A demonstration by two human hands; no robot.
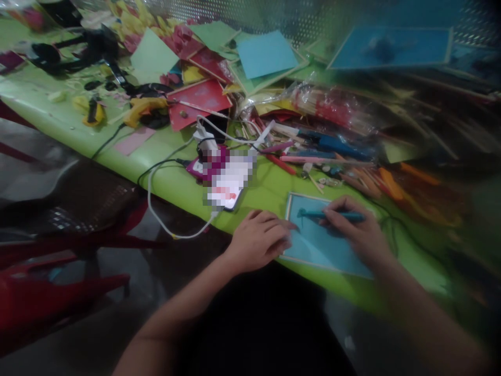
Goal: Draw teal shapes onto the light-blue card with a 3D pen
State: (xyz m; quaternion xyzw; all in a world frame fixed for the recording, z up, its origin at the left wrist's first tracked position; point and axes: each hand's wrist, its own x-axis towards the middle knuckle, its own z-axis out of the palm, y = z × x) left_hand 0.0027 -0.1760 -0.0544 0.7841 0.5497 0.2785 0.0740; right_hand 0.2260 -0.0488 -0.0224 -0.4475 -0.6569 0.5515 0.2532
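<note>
A blue card with a pale wooden border (329, 250) lies at the front edge of the green table. My right hand (354, 224) is closed round a teal pen (319, 214), its tip on the card's upper left. A small dark mark (301, 220) shows at the tip. My left hand (260, 237) rests over the card's left edge. Its fingers are loosely bent and apart, with nothing seen in them; the fingertips are partly hidden.
A phone (235, 177) on a white cable lies beside a magenta power adapter (195, 169). A yellow glue gun (146, 107) sits further left. Pens, sticks, coloured cards (268, 55) and plastic wrappers (332, 104) crowd the back. A red chair (55, 297) stands at left.
</note>
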